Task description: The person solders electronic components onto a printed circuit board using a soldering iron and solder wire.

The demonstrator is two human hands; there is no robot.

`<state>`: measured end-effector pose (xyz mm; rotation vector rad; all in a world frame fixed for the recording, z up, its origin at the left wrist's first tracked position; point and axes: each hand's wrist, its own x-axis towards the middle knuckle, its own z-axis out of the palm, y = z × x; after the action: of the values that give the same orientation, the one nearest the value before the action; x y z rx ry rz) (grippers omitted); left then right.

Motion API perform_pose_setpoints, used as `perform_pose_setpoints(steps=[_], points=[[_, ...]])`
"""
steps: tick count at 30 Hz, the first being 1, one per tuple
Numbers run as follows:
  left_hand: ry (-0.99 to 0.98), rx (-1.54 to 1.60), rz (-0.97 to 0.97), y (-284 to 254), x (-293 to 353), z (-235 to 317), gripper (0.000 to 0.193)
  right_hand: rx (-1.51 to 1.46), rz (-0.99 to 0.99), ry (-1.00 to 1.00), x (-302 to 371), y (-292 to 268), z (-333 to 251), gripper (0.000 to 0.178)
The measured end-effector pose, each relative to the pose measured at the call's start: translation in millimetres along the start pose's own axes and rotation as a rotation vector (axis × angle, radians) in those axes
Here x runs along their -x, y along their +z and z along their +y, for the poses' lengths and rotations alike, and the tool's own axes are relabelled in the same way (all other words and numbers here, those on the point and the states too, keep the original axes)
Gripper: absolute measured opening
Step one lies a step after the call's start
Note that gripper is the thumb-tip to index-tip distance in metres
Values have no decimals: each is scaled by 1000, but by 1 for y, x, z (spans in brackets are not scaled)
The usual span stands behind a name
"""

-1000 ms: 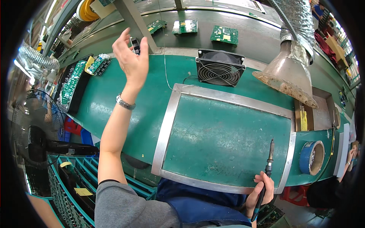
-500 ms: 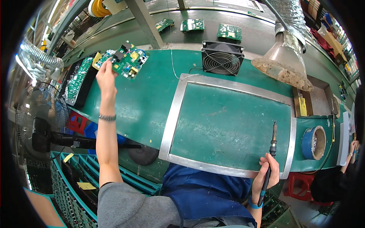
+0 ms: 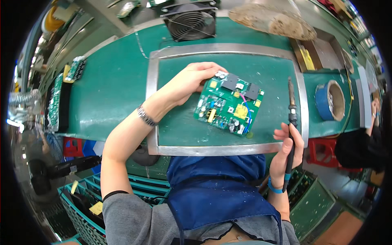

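Note:
A green circuit board (image 3: 222,107) with black heat sinks, yellow parts and a blue wire is inside the metal frame (image 3: 153,81) on the green bench. My left hand (image 3: 196,80) grips it by its far left edge, the fingertips partly hidden behind the board. Whether the board rests on the bench or is just above it, I cannot tell. In my right hand (image 3: 288,149) is a soldering iron (image 3: 291,110), its tip pointing away from me over the frame's right part. The iron's tip is apart from the board.
A black fan (image 3: 190,23) and a stained fume hood (image 3: 271,20) stand at the far side. To the right are a cardboard box (image 3: 322,51) and a blue-sided roll (image 3: 322,100). A black bin of boards (image 3: 57,106) sits at the left; another person's hand (image 3: 375,106) shows far right.
My left hand has brought the circuit board from the bench's far left to the middle of the frame. My right hand still holds the soldering iron. The view has shifted.

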<state>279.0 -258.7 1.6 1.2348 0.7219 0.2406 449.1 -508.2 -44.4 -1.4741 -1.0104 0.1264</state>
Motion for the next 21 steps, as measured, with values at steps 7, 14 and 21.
perform_pose_setpoints(steps=[7, 14, 21], points=[[885, -1204, 295, 46, -19, 6, 36, 83, -34, 2, 4, -8, 0, 27], [999, -1508, 29, 82, 34, -15, 23, 92, -131, -32, -7, -4, 3, 30], [751, -1652, 8, 94, 76, -51, 15, 96, -157, -12, -4, -4, 1, 29]])
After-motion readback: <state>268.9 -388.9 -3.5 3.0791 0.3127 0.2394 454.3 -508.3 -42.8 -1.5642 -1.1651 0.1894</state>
